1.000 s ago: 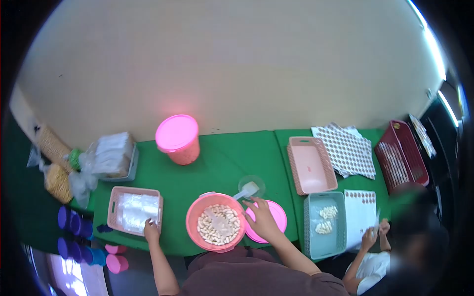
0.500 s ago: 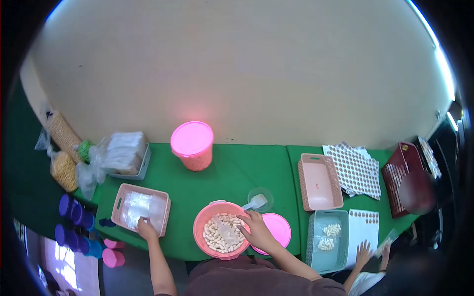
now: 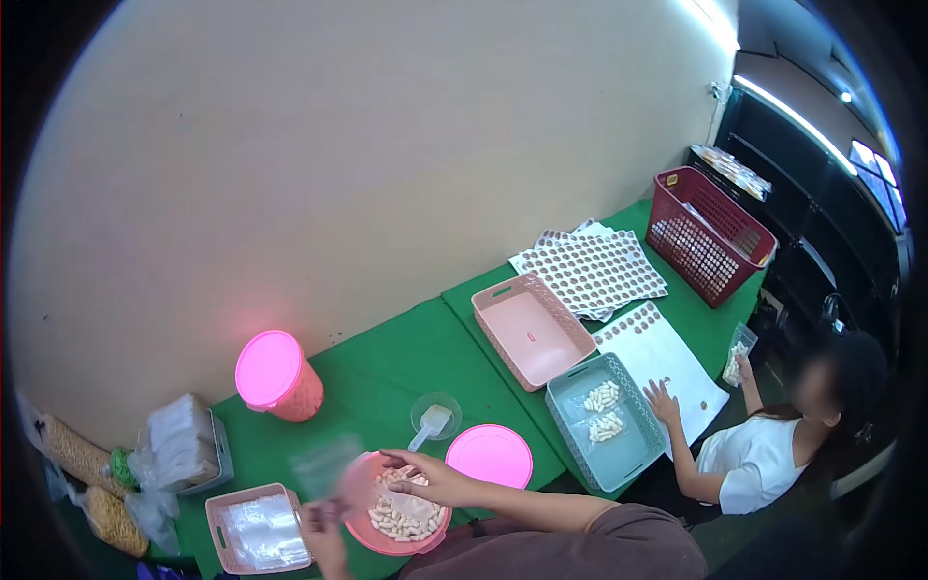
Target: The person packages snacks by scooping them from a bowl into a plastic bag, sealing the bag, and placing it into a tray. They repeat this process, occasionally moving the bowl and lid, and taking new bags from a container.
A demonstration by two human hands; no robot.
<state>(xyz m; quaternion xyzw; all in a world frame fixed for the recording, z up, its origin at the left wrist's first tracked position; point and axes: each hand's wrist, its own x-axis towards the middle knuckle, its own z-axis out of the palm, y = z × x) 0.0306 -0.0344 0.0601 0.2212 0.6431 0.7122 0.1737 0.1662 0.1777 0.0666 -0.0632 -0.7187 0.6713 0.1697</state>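
Observation:
My left hand (image 3: pixel 327 541), smeared by motion, is closed on a clear plastic bag (image 3: pixel 327 466) at the left side of a pink tub (image 3: pixel 362 530). White, peanut-shaped pieces (image 3: pixel 406 527) fill the tub, with a clear plastic item (image 3: pixel 414 505) lying on them. My right hand (image 3: pixel 425 474) is over the tub's far rim, fingers stretched out and apart, holding nothing I can see. Left of the tub, a pink basket (image 3: pixel 220 541) contains a stack of clear plastic bags (image 3: pixel 263 532). A round pink lid (image 3: pixel 490 456) lies to the right of my right hand.
A white scoop (image 3: pixel 433 421) rests in a clear bowl (image 3: pixel 440 401). Behind stands a lidded pink container (image 3: pixel 280 377). At right are an empty pink basket (image 3: pixel 532 333), a grey-blue basket (image 3: pixel 594 459) with filled bags, sticker sheets (image 3: pixel 590 271), and a co-worker (image 3: pixel 754 454) holding a filled bag (image 3: pixel 739 353).
My left hand has come up from the pink basket to the tub with a plastic bag. The view has turned right, bringing the co-worker more into sight. My right hand stays at the tub.

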